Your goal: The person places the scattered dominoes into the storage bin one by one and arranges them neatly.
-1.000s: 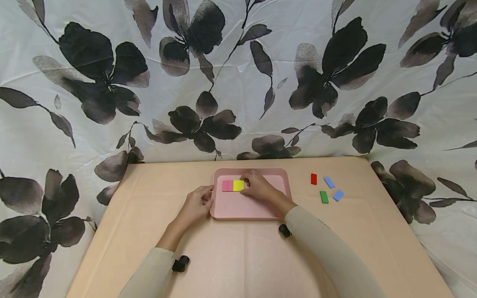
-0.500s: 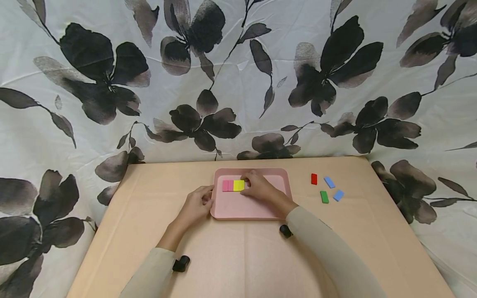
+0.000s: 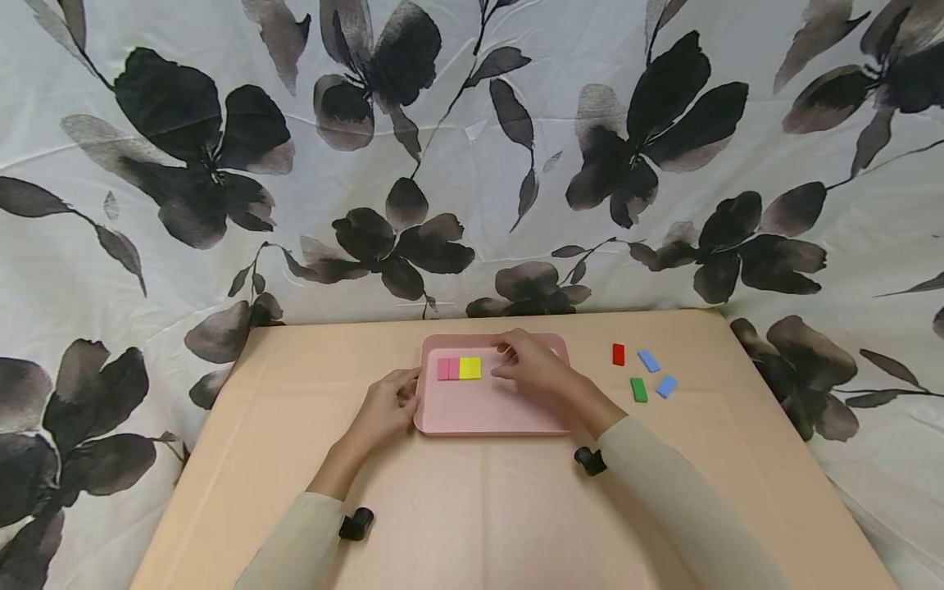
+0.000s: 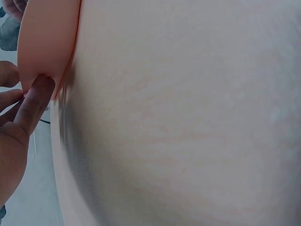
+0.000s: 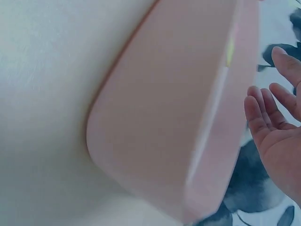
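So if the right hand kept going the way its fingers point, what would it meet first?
The right hand hovers open over the pink tray, fingers pointing left. Straight on, it would likely meet the yellow block first, at the near end of the row. Its height above the tray is unclear.

Makeshift recording setup, prob. indoors: floral sheet (image 3: 472,147) fills upper frame as backdrop behind paper-covered table (image 3: 479,508), lower center.
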The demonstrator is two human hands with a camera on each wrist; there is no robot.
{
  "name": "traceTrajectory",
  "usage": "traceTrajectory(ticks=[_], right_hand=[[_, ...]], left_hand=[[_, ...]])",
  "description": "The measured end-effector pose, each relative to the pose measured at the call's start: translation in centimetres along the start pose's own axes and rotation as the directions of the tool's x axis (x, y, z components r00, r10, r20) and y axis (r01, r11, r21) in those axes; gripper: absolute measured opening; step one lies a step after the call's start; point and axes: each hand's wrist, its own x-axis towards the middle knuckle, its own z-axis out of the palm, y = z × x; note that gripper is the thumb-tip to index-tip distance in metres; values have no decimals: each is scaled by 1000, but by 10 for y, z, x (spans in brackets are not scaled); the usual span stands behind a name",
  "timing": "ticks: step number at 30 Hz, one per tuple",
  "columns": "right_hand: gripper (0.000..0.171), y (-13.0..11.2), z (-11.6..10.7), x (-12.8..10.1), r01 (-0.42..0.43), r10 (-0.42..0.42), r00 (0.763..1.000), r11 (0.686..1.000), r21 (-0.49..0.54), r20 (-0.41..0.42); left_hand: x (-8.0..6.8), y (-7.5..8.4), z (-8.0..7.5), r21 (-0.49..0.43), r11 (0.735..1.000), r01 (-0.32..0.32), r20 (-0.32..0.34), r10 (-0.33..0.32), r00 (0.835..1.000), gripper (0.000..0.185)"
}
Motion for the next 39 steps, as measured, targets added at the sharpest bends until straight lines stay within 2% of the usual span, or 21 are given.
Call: traceTrajectory(ticks=[6,14,18,27,31,34,39], right_hand=[[57,3,-24,-17,33,-32,998,999,17,-46],[52,22,-55,-43,62,-55,984,997,38,-171],[51,39,-69,-55,59,-51,977,998,33,-209],[47,85,-95,-81,19,-18,957,1000,0,-290],[48,104,-105,-90,-41,27,954,998,-39,-299],[50,116,-114,-94,-84,66,960,995,-55,-273],[55,132,-128,-103,-123,107,968,991,-57,-229]], left_hand=[[3,1,2,2,1000,-4,-4,4,1000,50],[5,1,3,1,1000,24,-5,-24,1000,50],[6,1,5,1,1000,25,-1,-25,1000,50],[8,-1,7,7,1000,3,-36,-3,999,49],[9,-1,7,2,1000,26,-35,-26,999,50],[9,0,6,-18,999,52,-39,-52,998,51],[11,1,6,-35,998,56,-32,-57,998,51]])
